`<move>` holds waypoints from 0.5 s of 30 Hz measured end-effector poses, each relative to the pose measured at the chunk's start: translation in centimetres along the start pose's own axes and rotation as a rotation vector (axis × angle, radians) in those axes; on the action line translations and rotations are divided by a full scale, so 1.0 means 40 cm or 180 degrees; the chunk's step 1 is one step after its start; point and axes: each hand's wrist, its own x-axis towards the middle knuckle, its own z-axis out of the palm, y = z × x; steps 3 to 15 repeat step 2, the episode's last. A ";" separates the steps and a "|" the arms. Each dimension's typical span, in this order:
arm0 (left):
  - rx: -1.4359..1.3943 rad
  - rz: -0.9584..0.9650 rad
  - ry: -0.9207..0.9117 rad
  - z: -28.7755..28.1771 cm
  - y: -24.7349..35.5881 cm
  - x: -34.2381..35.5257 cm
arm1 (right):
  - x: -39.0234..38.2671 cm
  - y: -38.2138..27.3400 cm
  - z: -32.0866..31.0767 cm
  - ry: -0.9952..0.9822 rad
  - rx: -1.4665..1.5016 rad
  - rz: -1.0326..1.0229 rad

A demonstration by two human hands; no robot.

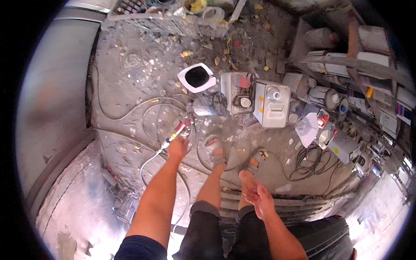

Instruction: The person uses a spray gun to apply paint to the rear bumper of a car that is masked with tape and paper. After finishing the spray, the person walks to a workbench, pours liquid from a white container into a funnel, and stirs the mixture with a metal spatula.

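My left hand (177, 149) is closed around the handle of a red spray gun (183, 125), held out over the floor in front of my feet. A pale hose (147, 165) runs from the gun's yellow and white fitting and curves down beside my left forearm. Just past the gun's front end is a grey, paint-smeared can (208, 105); I cannot tell whether it is joined to the gun. Lower right, my right hand (262, 201) hangs above my right shin, its fingers loosely stretched and holding nothing.
A white frame with a dark oval (197, 77) lies beyond the can. Metal canisters (271, 104) stand to its right, near cluttered shelves (353, 56). Hose loops (149, 110) surround my feet, and a coiled cable (314, 162) lies right. A metal panel (56, 86) rises left.
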 end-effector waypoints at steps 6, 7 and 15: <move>0.0502 -0.0057 0.0249 0.011 -0.042 0.092 | 0.043 0.037 -0.041 0.0133 -0.0119 0.0244; 0.0502 -0.0057 0.0249 0.011 -0.042 0.092 | 0.043 0.037 -0.041 0.0133 -0.0119 0.0244; 0.0502 -0.0057 0.0249 0.011 -0.042 0.092 | 0.043 0.037 -0.041 0.0133 -0.0119 0.0244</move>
